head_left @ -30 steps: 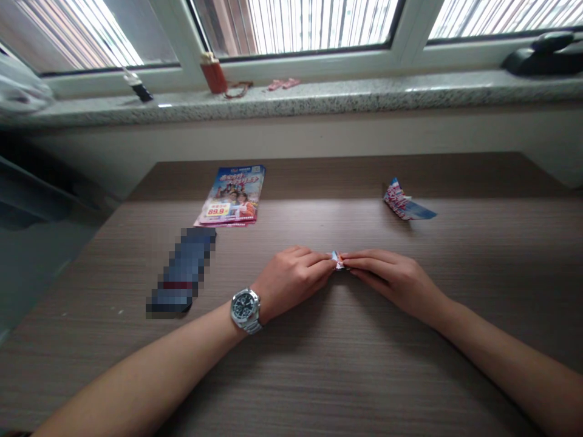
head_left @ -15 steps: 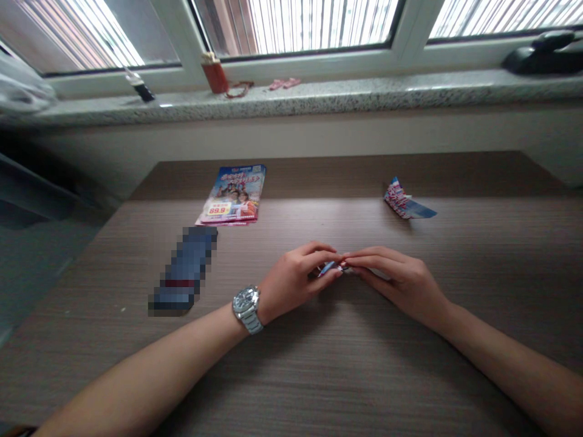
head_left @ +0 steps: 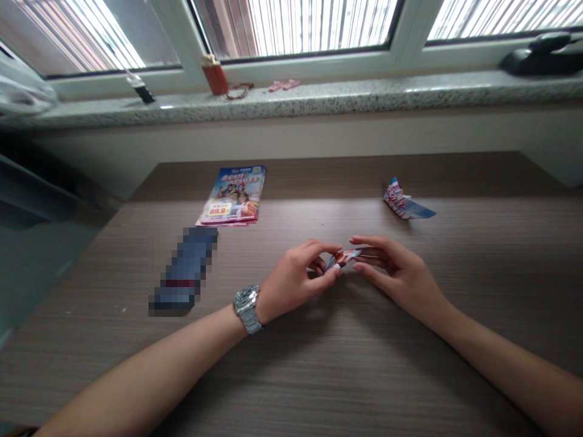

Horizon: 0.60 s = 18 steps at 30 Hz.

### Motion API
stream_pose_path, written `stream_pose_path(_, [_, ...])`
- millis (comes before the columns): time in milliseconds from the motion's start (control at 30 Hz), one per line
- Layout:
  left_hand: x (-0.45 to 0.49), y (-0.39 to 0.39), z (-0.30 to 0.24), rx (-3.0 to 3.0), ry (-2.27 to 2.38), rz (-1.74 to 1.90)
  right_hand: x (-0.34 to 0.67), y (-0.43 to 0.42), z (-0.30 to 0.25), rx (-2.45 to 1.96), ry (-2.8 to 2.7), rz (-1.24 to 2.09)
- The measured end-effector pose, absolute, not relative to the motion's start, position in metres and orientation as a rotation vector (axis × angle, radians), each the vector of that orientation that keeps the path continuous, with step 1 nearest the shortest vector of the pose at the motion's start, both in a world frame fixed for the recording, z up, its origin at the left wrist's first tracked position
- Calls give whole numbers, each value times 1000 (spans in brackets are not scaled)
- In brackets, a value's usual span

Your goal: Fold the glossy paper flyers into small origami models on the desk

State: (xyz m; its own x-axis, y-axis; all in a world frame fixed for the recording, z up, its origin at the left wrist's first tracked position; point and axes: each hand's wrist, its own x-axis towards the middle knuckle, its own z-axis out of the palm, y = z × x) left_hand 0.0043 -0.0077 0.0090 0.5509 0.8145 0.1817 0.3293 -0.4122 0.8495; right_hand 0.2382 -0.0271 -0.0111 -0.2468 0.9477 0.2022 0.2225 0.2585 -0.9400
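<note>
Between the thumb and fingers of my left hand (head_left: 296,273) is a small folded piece of printed paper (head_left: 347,257), blue, red and white. A silver watch sits on that wrist. My right hand (head_left: 398,264) is just right of the paper, its thumb and index finger spread apart. The paper's right tip reaches the right fingers; whether they touch it I cannot tell. Farther off to the right, a folded paper shape (head_left: 405,203) with similar print stands on the table, a pointed end toward the right.
A stack of printed flyers (head_left: 234,194) lies at the back left of the wooden table (head_left: 291,376). In front of it is a dark, pixelated flat object (head_left: 184,270). On the stone windowsill (head_left: 364,100) are a red container (head_left: 215,77), small pink items (head_left: 285,85) and a black object (head_left: 544,56).
My right thumb and index finger have parted from the folded paper and spread open. More of the paper's printed face now shows. The left hand stays on it, nearly in place.
</note>
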Motion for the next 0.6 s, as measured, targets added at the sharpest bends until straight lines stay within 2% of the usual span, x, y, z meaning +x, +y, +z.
stream_pose_path(167, [4,-8,10,1971,959,817,237,-29,-8,-1244,-1622,956])
stream_pose_path(367, [6,-10,10,1965,878,815,229,-32,-4,-1148,-1586,1202])
stream_pose_path(600, [8,-13,11,1916,832,764,228,-32,-6,-1184,-1578,1260])
